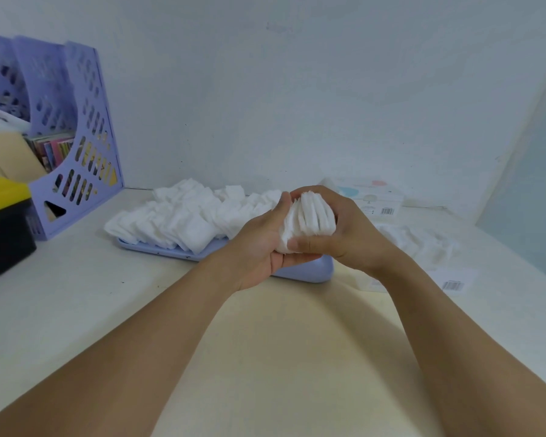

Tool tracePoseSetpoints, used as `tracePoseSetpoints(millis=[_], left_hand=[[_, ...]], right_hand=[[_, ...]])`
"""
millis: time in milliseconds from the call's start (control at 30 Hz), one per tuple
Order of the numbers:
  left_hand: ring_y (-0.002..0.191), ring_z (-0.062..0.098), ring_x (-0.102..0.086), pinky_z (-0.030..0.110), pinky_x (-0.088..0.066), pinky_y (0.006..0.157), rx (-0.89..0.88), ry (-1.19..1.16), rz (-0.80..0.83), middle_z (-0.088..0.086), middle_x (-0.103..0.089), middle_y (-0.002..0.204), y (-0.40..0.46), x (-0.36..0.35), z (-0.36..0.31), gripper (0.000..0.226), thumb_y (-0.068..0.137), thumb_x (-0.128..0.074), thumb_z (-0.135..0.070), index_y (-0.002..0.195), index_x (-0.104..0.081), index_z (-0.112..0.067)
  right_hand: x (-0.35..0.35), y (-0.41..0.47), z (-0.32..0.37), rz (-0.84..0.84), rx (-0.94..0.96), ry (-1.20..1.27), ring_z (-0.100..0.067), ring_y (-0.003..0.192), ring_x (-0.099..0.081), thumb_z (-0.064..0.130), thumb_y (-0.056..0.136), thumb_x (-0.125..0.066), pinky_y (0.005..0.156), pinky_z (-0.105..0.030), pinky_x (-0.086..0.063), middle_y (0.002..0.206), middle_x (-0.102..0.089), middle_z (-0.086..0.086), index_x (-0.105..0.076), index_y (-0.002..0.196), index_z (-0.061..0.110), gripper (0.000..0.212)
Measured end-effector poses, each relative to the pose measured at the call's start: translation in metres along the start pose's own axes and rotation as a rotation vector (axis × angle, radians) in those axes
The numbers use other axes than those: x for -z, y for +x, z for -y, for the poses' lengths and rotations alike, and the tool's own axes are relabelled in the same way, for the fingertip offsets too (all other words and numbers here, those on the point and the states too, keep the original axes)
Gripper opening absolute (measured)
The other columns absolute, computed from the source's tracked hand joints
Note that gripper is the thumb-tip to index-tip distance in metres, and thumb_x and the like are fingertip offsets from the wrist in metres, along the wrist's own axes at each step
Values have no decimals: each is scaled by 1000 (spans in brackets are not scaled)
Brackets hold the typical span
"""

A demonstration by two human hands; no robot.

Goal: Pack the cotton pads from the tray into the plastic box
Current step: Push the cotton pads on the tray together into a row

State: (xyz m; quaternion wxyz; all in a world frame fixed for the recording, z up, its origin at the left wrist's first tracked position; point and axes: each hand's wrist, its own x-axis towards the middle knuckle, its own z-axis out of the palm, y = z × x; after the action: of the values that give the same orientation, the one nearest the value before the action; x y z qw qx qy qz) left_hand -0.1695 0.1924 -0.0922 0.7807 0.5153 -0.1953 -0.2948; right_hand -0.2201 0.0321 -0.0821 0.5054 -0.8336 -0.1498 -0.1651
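Both forearms reach out from the camera over the pale bench (pixel 76 294), the biggest surface in view. Beyond them lies the lilac tray (pixel 300 272), which serves as the landmark. It is heaped with loose white pads (pixel 183 216), most of them piled toward its left end.

Above the tray's right end the two hands meet around a stack (pixel 309 222) of pads held on edge. The left hand (pixel 259 244) cups the stack from below and the left, fingers curled under it. The right hand (pixel 341 228) wraps over its top and right side, thumb pinching the near edge. The step in hand looks like squaring a gathered bundle before it goes into the box.

Right of the tray more pads (pixel 423 241) lie in what seems to be a clear box, though blur makes its walls hard to tell. The next move would call for carrying the stack rightward, kept tightly pressed so it does not fan out, and lowering it in beside those pads.

Behind the tray's right end sits a printed carton (pixel 372 197) with a barcode. Right of the tray, nearer the camera, lies a barcoded label (pixel 454 280). Far left of the tray stand a lilac file rack (pixel 85 146) and a black bin (pixel 4 228) with a yellow lid. None of these stands in the way.
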Motion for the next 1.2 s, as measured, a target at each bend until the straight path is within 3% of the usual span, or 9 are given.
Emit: tracePoseSetpoints(millis=[233,400,733,933,1100,1200], left_hand=[[114,19,-69,38,-61,82,-11,-6,-21,8,-70,127,0,-2,1,42,104,-43,-46,129,-62,-18],[102,19,-73,36,-62,76,8,-114,-30,8,-76,112,-1,-1,1,35,107,-42,-38,120,-64,-14],[109,21,-71,37,-61,79,-1,-67,-62,10,-73,121,1,0,1,42,107,-39,-43,129,-61,-14],[112,21,-70,37,-61,83,-11,-37,-78,8,-72,123,3,0,3,37,107,-41,-41,126,-63,-18],[117,27,-67,41,-58,93,17,-110,3,17,-67,130,2,1,2,35,103,-51,-25,132,-59,-7],[106,29,-70,42,-60,90,38,-202,24,20,-68,125,1,3,1,33,103,-47,-20,128,-60,-2]], right_hand=[[-6,2,-5,-46,51,-98,-14,102,-68,-1,72,-85,85,-36,-59,108,-70,3,-62,122,18,58],[-4,1,-4,-115,61,-93,-6,96,-66,-1,75,-82,75,-20,-56,106,-68,4,-62,118,18,51],[0,1,-2,-85,75,-104,-7,99,-65,-2,71,-86,77,-22,-56,110,-67,1,-61,120,17,57],[-9,2,-5,-77,81,-149,-12,104,-67,14,69,-93,85,-28,-57,110,-69,7,-62,122,19,62],[-6,2,-5,-129,70,-151,-9,99,-67,11,70,-91,79,-25,-57,105,-68,9,-62,120,20,59],[-3,3,-5,-149,69,-175,-7,98,-65,8,72,-88,77,-22,-55,105,-67,10,-61,121,22,58]])
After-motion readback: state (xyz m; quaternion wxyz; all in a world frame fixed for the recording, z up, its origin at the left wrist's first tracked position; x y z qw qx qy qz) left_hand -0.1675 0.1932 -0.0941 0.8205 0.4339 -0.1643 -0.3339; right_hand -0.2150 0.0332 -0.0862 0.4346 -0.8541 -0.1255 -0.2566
